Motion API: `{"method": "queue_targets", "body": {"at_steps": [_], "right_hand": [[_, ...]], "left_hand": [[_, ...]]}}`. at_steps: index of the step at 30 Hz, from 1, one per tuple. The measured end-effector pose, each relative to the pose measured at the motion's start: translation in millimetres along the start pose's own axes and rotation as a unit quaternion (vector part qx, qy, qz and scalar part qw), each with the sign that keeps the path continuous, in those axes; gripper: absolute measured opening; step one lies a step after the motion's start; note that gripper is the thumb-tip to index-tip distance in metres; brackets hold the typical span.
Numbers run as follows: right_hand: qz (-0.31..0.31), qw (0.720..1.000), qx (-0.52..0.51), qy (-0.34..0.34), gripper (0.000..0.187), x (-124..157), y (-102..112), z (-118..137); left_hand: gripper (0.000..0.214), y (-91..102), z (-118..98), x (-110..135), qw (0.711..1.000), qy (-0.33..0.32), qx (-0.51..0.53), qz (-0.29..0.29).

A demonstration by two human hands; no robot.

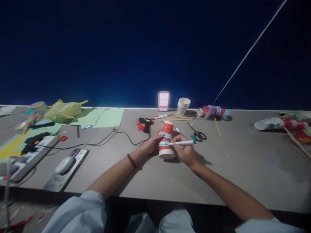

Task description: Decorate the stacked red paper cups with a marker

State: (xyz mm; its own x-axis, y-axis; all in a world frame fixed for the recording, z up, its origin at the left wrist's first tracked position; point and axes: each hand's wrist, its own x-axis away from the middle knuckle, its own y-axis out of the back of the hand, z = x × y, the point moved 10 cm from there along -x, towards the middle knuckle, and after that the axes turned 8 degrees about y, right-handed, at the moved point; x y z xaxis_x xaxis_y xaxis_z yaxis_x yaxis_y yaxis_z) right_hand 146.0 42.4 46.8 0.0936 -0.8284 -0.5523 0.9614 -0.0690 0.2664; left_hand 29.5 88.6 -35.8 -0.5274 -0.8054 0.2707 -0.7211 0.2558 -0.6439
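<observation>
My left hand (153, 143) is wrapped around the left side of a red paper-cup body (166, 148), which looks like two cups joined end to end, with white and teal patterned bands. In my right hand (186, 152) is a white marker (183, 142) with a teal end, its tip at the lower patterned band. The cup body is held tilted just above or on the table; I cannot tell which. Just beyond my right hand lie black-handled scissors (199, 136) and a marker cap or second pen (178, 130), partly hidden by the hand.
Behind the cup body are a black glue gun (145, 124), wooden sticks (178, 118) and stacked white cups (183, 106). Decorated cup pieces (215, 112) lie to the right. A phone (66, 170), a power strip (36, 157), green paper (110, 117) and a yellow bag (63, 110) are left.
</observation>
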Motion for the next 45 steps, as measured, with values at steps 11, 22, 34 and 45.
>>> {"method": "queue_targets", "body": {"at_steps": [11,22,34,45], "right_hand": [[-0.002,1.000,0.001,-0.004,0.004,1.5,-0.2,-6.9],[-0.006,1.000,0.009,-0.001,0.005,0.1,0.2,-3.6],[-0.010,1.000,-0.004,-0.001,0.005,0.8,0.8,-4.0],[-0.006,1.000,0.005,-0.003,0.004,0.6,-0.1,-5.9]], "left_hand": [[0.049,-1.6,-1.4,0.7,1.000,-0.003,-0.009,0.004],[0.038,-1.4,0.1,0.3,1.000,0.000,0.007,0.011],[0.039,0.1,1.2,-1.9,1.000,-0.001,0.014,0.018],[0.041,-1.4,-0.2,0.2,1.000,0.002,0.005,0.010]]}}
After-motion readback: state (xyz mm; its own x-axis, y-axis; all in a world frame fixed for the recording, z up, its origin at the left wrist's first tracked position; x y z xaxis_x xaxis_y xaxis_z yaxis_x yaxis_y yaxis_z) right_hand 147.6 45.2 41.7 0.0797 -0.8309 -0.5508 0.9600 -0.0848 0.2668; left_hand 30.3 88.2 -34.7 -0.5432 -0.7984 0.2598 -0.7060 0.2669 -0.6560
